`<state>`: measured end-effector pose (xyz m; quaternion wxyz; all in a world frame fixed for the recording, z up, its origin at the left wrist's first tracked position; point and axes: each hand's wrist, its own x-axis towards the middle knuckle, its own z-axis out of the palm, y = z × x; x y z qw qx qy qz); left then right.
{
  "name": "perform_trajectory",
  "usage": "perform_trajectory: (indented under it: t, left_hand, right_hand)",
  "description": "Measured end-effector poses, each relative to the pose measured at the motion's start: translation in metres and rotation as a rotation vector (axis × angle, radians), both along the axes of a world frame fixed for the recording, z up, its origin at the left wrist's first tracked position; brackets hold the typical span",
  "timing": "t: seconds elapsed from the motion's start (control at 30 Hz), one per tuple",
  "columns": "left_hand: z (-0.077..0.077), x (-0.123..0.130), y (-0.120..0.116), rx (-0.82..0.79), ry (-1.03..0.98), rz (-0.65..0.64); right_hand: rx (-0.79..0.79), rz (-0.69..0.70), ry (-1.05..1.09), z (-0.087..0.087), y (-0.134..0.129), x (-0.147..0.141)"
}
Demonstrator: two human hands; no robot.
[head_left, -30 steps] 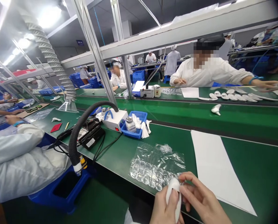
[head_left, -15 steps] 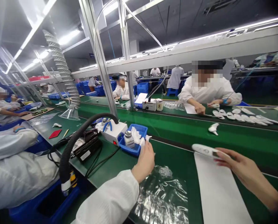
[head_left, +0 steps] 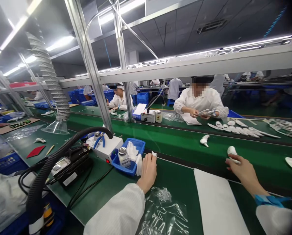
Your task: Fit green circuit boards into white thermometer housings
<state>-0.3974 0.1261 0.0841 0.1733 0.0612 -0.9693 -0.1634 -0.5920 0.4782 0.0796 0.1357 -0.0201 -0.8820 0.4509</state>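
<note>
At two o'clock the right hand [head_left: 244, 173] pinches a white plastic shell [head_left: 232, 150] in its fingertips, the left hand [head_left: 148, 173] curls beside the blue tray [head_left: 133, 141], its grip unclear, and more shells [head_left: 234, 128] lie lined up at one o'clock.

Across the green table [head_left: 170, 173], a co-worker [head_left: 200, 101] in a white smock sits behind a row of white plastic parts [head_left: 241, 129], while a ribbed silver extraction duct [head_left: 49, 76] ends in a clear funnel hood [head_left: 56, 127] near a red pad [head_left: 35, 151]
</note>
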Motion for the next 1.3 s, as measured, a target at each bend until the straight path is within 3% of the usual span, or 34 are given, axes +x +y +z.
perform_trajectory:
  t: [0.13, 0.3, 0.43, 0.57, 0.8, 1.03, 1.17, 1.3]
  left_hand:
    - [0.001, -0.013, -0.013, 0.113, -0.049, 0.029]
    - [0.012, -0.020, -0.018, 0.438, -0.177, -0.005]
    - [0.027, 0.003, 0.002, 0.789, -0.246, -0.159]
    - [0.040, 0.038, 0.021, 0.963, -0.206, -0.262]
    - [0.052, 0.080, 0.032, 0.968, -0.048, -0.288]
    - [0.045, 0.093, 0.031, 0.948, -0.035, -0.178]
    - [0.046, 0.106, 0.025, 0.900, -0.109, -0.168]
    - [0.061, 0.124, 0.022, 0.784, -0.155, -0.176]
  right_hand:
    - [-0.048, 0.178, -0.046, 0.006, -0.048, 0.019]
    - [-0.102, 0.567, -0.013, 0.025, -0.121, 0.076]
    - [-0.118, 0.774, 0.045, 0.045, -0.158, 0.128]
    - [-0.133, 0.852, 0.112, 0.058, -0.171, 0.159]
    - [-0.076, 0.889, 0.225, 0.060, -0.175, 0.183]
    - [-0.042, 0.920, 0.337, 0.057, -0.181, 0.224]
    - [-0.062, 0.932, 0.267, 0.066, -0.182, 0.223]
    - [0.002, 1.040, 0.210, 0.071, -0.180, 0.215]
